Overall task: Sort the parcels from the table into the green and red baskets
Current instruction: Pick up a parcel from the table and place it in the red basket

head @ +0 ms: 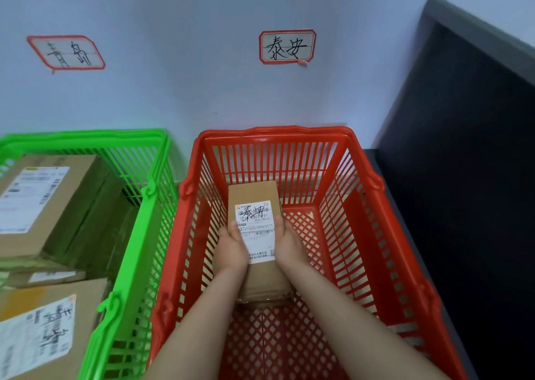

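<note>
Hands: A person's left hand [231, 246] and right hand [291, 245] clasp a small cardboard parcel [253, 194] by its two long sides. The thumbs lie along the edges of its top face, and both bare forearms reach down into the red basket.
Wall: A pale wall [179, 90] rises behind both baskets.
Dark panel: A black panel [463, 191] with a grey edge stands to the right of the red basket and meets the wall at the corner.
Red basket: The red basket [275, 136], with slatted sides and a lattice floor, sits with its far edge against the wall, just beside the green basket on its left.
Green basket: The green basket [86, 135] holds several cardboard boxes. A large box [72, 182] with a printed white label lies toward the far edge. A second box [34, 330] with black handwriting on its label lies at the near edge. A thin box [43, 277] is wedged between them.
Parcel: It is held inside the red basket, below the rim, and points lengthwise toward the far edge, nearer the left side than the right. Whether it touches the basket floor cannot be told.
Wall signs: Two red-bordered paper signs bear handwritten characters, the left sign [66, 52] above the green basket and the right sign [286, 46] above the red one.
Shipping label: A white shipping label [256, 235] with barcodes and black handwritten characters covers the parcel's top face between the hands.
</note>
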